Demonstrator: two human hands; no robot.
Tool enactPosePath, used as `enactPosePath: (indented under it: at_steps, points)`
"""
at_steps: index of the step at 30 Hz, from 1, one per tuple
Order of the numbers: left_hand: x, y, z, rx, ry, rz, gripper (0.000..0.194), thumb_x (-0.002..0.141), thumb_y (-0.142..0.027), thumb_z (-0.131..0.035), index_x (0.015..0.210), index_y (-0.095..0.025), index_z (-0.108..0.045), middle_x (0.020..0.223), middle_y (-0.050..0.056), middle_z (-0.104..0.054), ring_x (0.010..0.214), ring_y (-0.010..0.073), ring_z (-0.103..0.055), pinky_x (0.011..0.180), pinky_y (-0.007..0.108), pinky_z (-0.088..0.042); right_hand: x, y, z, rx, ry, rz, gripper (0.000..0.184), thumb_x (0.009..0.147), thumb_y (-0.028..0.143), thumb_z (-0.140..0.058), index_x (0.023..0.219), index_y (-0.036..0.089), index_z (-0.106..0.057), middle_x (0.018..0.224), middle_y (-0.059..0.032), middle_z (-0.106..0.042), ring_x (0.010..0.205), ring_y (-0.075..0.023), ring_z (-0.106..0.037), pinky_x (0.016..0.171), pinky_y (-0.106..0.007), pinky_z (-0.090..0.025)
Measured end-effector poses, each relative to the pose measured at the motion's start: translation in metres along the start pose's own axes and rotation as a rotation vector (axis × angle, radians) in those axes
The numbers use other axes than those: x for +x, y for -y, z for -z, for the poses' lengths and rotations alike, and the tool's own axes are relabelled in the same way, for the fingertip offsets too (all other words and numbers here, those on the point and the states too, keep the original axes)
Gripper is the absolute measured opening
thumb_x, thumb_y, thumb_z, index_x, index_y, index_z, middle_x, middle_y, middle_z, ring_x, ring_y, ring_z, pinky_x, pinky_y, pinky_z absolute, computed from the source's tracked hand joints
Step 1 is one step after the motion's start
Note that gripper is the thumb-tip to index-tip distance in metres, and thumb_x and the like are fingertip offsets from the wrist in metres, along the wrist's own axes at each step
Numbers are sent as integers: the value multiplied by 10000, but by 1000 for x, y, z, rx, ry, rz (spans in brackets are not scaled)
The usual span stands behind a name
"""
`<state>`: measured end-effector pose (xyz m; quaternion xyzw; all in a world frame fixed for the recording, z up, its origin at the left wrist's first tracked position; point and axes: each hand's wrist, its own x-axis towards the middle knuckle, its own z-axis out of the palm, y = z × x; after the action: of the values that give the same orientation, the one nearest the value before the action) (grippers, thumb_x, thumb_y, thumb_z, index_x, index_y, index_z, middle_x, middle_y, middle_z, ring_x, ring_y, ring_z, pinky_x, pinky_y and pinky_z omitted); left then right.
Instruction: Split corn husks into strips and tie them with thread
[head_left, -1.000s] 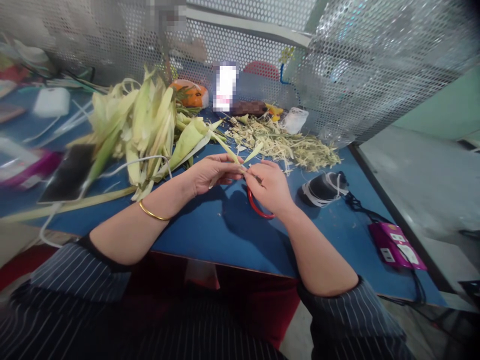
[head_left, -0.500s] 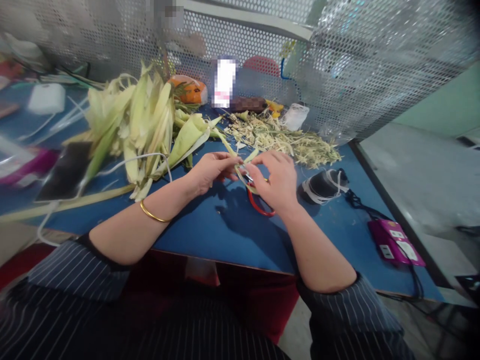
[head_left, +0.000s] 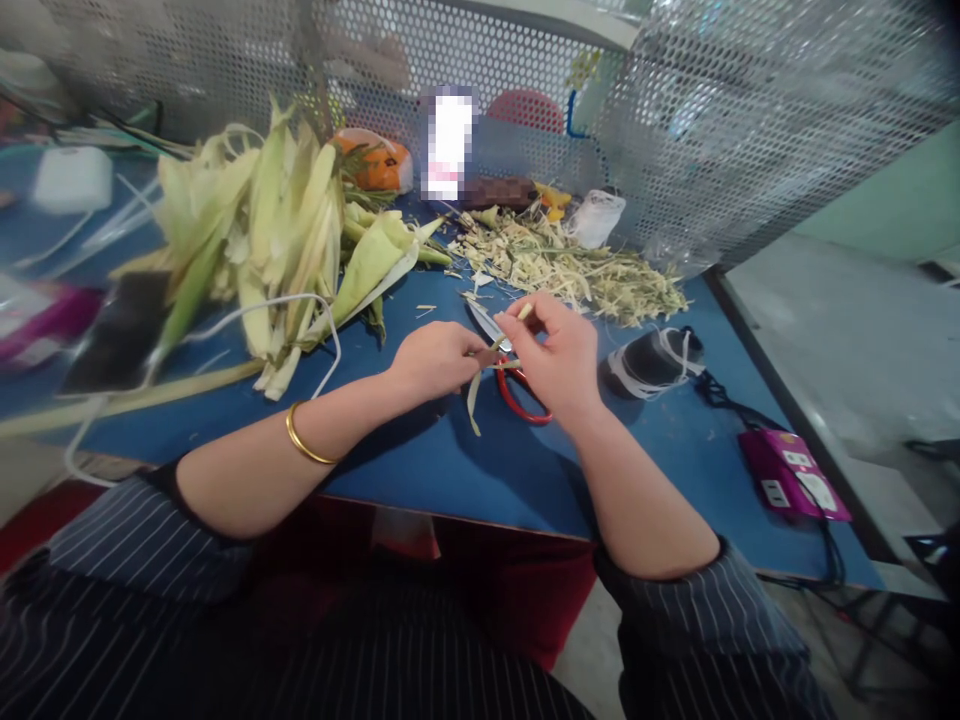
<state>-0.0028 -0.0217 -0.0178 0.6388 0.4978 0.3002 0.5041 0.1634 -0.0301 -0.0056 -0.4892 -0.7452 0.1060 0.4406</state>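
Observation:
Pale green corn husk strips run between my two hands above the blue table. My left hand pinches them with its fingers closed, and one end hangs down below the fingertips. On the other side my right hand is closed on the husk strips, a short end poking up past its thumb. Scissors with red handles lie on the table under my right hand, their blades pointing away and partly hidden by my fingers. Beyond my hands lies a heap of husk trimmings.
Large corn husks are piled at the left, with a white cable and a dark phone beside them. At the right are a black cord-wrapped bundle and a purple box. A perforated metal screen closes the back.
The husk strip that stretched up and away from my hands now lies between them, one end hanging down. My left hand has come slightly lower, and the scissor blades show more.

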Motion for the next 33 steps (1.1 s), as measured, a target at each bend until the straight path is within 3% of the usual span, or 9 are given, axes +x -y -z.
enactPosePath:
  at_steps: [3,8,14,19,22,27,30,33]
  points:
    - [-1,-2,4,207,6,-127,369,803,-249,-620,440,-201,-575,423,14,-540,412,108,-470,477,261,-281,-2,-2,1,-86,14,156,149,948,290,-549,842,220,-627,826,-25,-673,761,-168,-600,734,-319,-447]
    - [0,-7,5,-45,53,23,177,804,-213,-602,652,-179,-687,631,54,-709,441,120,-585,461,234,-354,-5,-3,2,-240,58,389,191,992,311,-483,935,241,-652,885,-49,-703,856,-195,-629,815,-351,-445]
    - [2,-11,1,-360,-110,79,192,821,-200,-585,634,-169,-614,605,32,-662,512,127,-654,462,222,-372,-9,0,-1,-402,-53,411,183,985,271,-477,905,229,-637,855,-47,-702,820,-193,-623,880,-374,-415]
    - [4,-9,0,-572,-175,127,214,827,-199,-613,619,-158,-585,607,30,-641,518,95,-614,498,217,-395,-13,4,-4,-481,-23,414,222,986,246,-460,863,236,-644,813,-45,-679,760,-190,-572,871,-405,-383]
    - [4,-9,-3,-685,-168,139,245,845,-251,-644,628,-159,-581,612,14,-620,490,61,-531,531,210,-428,-15,8,-4,-505,8,403,250,989,228,-447,825,250,-635,801,-38,-676,750,-187,-552,924,-432,-365]
    - [2,-15,-3,-826,-127,152,152,802,-171,-593,651,-161,-584,632,10,-606,554,83,-569,600,219,-491,-16,11,-5,-441,-5,333,233,988,258,-475,816,273,-630,835,-17,-683,882,-198,-583,1121,-479,-243]
    - [2,-16,-1,-890,-85,179,189,796,-158,-517,610,-175,-542,586,4,-561,501,78,-514,596,224,-490,-16,8,-6,-498,-37,377,235,992,269,-472,816,275,-627,832,-13,-680,896,-198,-589,1144,-470,-236]
    - [1,-16,0,-885,-66,155,178,820,-204,-571,646,-170,-570,638,14,-602,529,77,-527,585,208,-479,-16,6,-7,-570,-42,440,232,993,256,-469,825,279,-628,830,-13,-677,899,-197,-586,1135,-461,-266]
